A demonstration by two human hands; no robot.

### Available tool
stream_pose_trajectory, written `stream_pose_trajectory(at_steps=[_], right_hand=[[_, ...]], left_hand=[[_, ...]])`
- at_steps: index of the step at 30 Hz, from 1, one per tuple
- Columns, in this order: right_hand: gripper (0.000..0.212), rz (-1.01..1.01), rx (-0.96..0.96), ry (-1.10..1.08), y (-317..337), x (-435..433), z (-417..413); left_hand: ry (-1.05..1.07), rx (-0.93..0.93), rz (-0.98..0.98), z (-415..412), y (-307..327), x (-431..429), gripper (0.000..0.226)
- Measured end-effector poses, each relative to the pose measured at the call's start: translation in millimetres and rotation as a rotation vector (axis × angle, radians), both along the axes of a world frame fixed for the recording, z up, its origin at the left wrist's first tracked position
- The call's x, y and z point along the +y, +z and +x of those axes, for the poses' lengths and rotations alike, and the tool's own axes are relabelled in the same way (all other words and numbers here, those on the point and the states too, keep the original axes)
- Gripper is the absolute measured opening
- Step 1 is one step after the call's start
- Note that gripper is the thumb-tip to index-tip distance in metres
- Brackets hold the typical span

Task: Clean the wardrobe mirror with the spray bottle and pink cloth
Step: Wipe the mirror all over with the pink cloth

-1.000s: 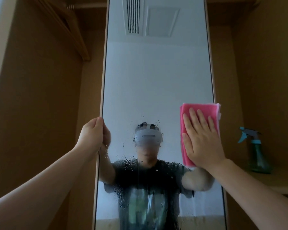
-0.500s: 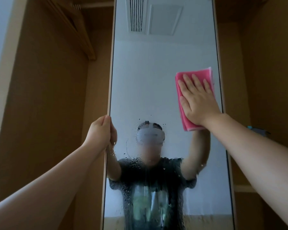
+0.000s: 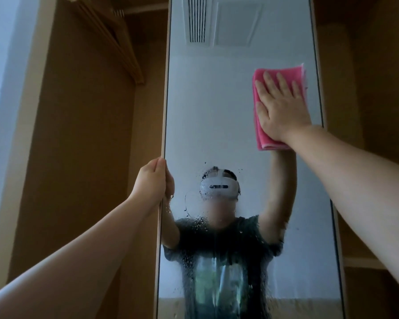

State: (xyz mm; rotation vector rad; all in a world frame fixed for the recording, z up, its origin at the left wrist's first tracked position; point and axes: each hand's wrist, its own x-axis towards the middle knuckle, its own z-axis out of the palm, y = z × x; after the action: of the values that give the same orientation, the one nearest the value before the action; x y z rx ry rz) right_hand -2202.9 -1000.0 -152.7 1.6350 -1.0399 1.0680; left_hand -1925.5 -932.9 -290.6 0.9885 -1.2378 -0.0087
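The right hand (image 3: 282,109), fingers spread flat, presses the folded pink cloth (image 3: 262,137) to the wardrobe mirror (image 3: 217,111) near its right edge, while the left hand (image 3: 151,183) grips the left edge, likely steadying it against the push.

The pink cloth (image 3: 262,139) is folded into a thick rectangle, flat on the glass under the right hand (image 3: 282,107), sticking out past the fingertips and below the wrist. The mirror (image 3: 217,111) is a tall, narrow, upright panel with a pale frame (the left hand (image 3: 151,180) grips its left edge). It looks clear around the right hand, with droplets and runs from left-hand level down.
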Motion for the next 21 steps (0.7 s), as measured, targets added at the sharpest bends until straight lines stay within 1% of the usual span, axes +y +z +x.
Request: stream_pose_trajectory(at_steps=[5,8,13,17,21], right_hand=[[0.063,0.006,0.006,0.025,-17.4,3.7,2.7],[0.063,0.002,0.002,0.046,-35.5,5.3,5.9],[0.061,-0.001,0.022,0.048,-74.6,4.4,9.2],[0.061,0.004,0.023,0.058,-108.1,5.2,14.0],[0.058,0.003,0.045,0.071,-150.5,4.5,19.2]], left_hand=[[-0.012,-0.005,0.013,4.0,-1.7,1.0,0.05],[-0.016,0.002,0.003,4.8,-2.6,0.0,0.047],[-0.06,0.009,0.01,5.7,-3.0,0.5,0.048],[-0.048,-0.019,0.026,2.9,-3.5,5.2,0.05],[-0.072,-0.007,0.039,0.1,-3.9,10.4,0.052]])
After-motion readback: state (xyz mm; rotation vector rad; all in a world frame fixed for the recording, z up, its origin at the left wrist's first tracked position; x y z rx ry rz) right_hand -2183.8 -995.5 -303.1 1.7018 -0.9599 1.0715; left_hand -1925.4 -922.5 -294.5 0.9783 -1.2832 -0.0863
